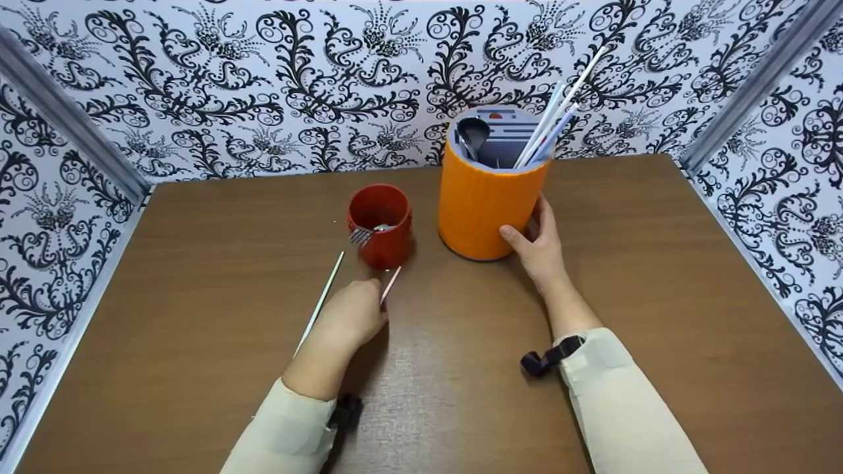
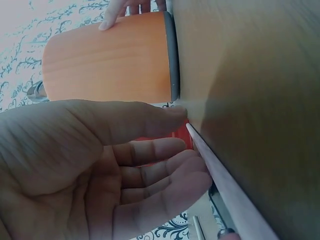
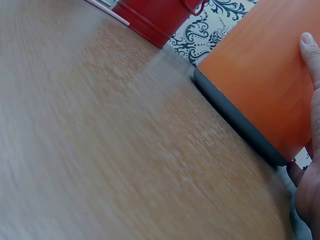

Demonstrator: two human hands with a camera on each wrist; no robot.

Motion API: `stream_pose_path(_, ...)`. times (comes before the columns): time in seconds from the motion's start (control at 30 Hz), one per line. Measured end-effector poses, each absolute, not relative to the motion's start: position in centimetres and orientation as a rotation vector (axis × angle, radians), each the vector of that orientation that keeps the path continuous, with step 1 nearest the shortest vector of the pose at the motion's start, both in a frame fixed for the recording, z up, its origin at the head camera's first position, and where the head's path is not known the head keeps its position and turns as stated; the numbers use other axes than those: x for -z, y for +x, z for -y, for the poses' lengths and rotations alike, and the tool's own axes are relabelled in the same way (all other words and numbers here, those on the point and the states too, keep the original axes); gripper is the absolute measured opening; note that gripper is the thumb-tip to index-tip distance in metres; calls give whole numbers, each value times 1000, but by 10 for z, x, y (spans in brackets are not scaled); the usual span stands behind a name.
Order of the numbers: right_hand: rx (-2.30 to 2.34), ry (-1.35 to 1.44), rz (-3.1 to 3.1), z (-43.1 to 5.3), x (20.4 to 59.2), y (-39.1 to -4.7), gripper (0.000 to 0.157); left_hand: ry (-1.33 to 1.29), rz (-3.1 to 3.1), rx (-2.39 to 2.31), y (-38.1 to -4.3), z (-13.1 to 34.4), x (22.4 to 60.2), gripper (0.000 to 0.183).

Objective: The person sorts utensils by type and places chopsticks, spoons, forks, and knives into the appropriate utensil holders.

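Note:
My left hand [image 1: 349, 315] reaches down to a thin pink stick [image 1: 391, 284], perhaps a chopstick, lying on the tabletop. In the left wrist view, the thumb and loosely bent fingers are apart, with their tips beside the stick. A pale green stick [image 1: 321, 301] lies to the left of that hand. Just beyond stands a red cup [image 1: 383, 251] with a fork [image 1: 361, 236] leaning over its rim. My right hand [image 1: 541, 253] holds the lower right side of an orange utensil holder [image 1: 490, 207], thumb in front, other fingers partly hidden behind.
A dark spoon [image 1: 474, 130] and several pale sticks [image 1: 560, 99] stand in the holder's grey slotted top [image 1: 507, 122]. The brown table [image 1: 461, 368] ends at patterned walls [image 1: 296, 99] behind and on both sides.

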State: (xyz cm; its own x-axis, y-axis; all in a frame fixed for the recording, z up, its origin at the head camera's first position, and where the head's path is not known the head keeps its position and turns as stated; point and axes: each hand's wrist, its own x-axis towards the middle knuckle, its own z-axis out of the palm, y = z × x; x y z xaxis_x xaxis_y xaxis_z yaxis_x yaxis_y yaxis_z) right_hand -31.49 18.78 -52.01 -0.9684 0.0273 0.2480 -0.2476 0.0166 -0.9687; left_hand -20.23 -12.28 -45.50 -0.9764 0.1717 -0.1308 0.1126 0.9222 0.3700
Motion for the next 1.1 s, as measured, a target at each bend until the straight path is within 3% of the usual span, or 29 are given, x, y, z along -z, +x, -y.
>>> stream_pose_path(0.73, -2057, 218, 2141, -180, 492, -297, 95, 259, -2885, -458, -196, 117, 456, 5)
stream_pose_path(1.1, -2068, 251, 2075, -187, 518, -315, 94, 273, -2839, -438, -196, 117, 455, 7)
